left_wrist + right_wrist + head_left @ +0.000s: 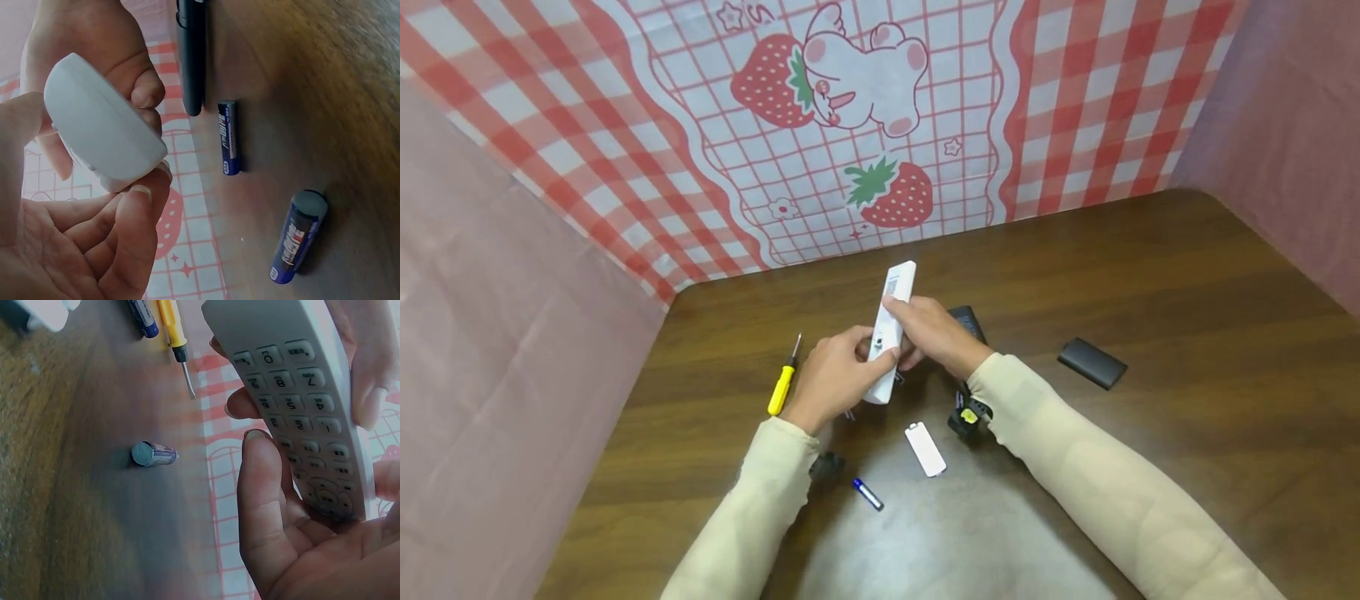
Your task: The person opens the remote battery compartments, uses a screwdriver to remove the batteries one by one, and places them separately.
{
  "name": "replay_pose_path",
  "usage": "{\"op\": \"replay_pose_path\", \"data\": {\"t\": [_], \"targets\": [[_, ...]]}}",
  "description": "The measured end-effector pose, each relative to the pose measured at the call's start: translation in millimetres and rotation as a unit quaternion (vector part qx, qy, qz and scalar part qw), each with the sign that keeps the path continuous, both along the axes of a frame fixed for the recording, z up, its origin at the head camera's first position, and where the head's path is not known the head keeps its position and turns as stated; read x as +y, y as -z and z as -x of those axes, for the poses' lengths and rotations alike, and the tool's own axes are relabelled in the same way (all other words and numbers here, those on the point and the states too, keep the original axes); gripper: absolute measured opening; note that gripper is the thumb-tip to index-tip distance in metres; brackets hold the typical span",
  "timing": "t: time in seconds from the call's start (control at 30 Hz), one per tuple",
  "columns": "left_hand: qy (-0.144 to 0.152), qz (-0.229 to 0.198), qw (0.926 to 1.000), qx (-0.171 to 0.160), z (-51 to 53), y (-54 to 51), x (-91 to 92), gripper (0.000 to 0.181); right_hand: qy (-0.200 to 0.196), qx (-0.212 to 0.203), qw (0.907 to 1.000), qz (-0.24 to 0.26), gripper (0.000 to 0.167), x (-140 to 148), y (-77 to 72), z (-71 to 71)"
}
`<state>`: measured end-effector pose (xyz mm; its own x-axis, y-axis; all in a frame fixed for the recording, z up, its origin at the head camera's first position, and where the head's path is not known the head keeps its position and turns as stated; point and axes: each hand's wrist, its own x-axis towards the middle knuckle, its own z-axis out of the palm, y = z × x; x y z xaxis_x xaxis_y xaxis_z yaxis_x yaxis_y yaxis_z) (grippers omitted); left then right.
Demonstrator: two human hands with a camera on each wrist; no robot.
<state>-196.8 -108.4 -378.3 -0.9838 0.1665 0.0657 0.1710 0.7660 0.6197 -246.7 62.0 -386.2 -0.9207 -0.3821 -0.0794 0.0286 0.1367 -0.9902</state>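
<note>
Both hands hold a white cordless phone handset [897, 283], tilted above the table, with its back facing up in the head view. Its keypad shows in the right wrist view, its rounded end in the left wrist view. My left hand [831, 375] grips the lower part, thumb across the back. Higher up, my right hand [943, 333] holds the side, with its thumb on the back. A loose white battery cover [926, 450] lies below the hands. Two blue batteries, one nearer [299, 237] and one farther [229, 137], lie on the table in the left wrist view.
A yellow screwdriver [783, 385] lies left of the hands. On the right is a flat black rectangular object [1092, 362]. Another black object [967, 322] is partly hidden behind the right hand. A patterned cloth [865, 75] hangs behind the wooden table [1195, 275].
</note>
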Motion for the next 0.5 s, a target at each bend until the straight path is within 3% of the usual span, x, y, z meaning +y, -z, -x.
{"op": "replay_pose_path", "data": {"t": [0.5], "targets": [[-0.042, 0.032, 0.998, 0.033, 2.6, 5.4, -16.3, 0.048, 0.001, -0.026, 0.9997, -0.001, 0.049, -3.4, -1.4, 0.2]]}}
